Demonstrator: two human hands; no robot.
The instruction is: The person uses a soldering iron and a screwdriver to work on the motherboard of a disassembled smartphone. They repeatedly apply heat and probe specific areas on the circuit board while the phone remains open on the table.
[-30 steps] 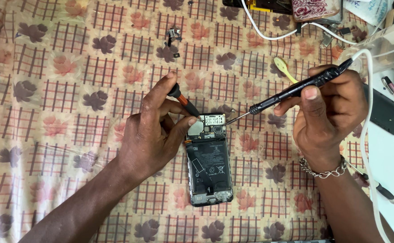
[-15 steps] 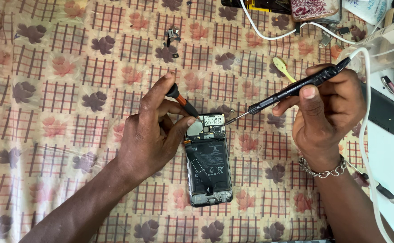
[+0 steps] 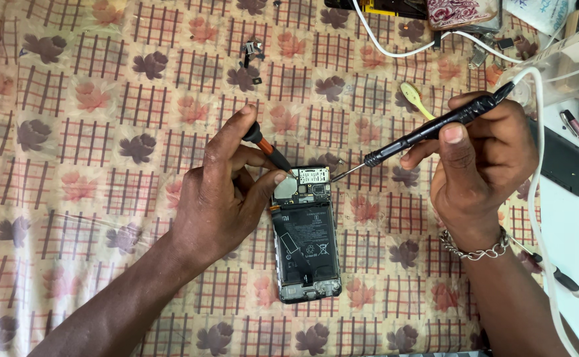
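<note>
Opened phone [image 3: 304, 243]: back cover off, dark battery and circuit board exposed; lies flat on the patterned cloth [image 3: 91, 132], lengthwise, near the middle of the desk, slightly toward the near edge.

Left hand [image 3: 226, 192]: rests on the cloth just left of the phone's upper end, fingers closed around a small tool with an orange-and-black grip [image 3: 267, 151]; tip meets the phone's top left area beside a round silvery part.

Right hand [image 3: 481, 162]: raised to the right of the phone, pinching a long black soldering iron [image 3: 428, 130]; a white cable runs from its rear end toward the desk's right edge. Metal tip touches the phone's upper right corner. A chain bracelet [image 3: 474, 248] sits at the wrist.

Nearby: yellow-green toothbrush [image 3: 413, 98] behind the iron; small dark metal parts [image 3: 251, 51] toward the far edge; black flat device [image 3: 567, 165] at the right edge.
</note>
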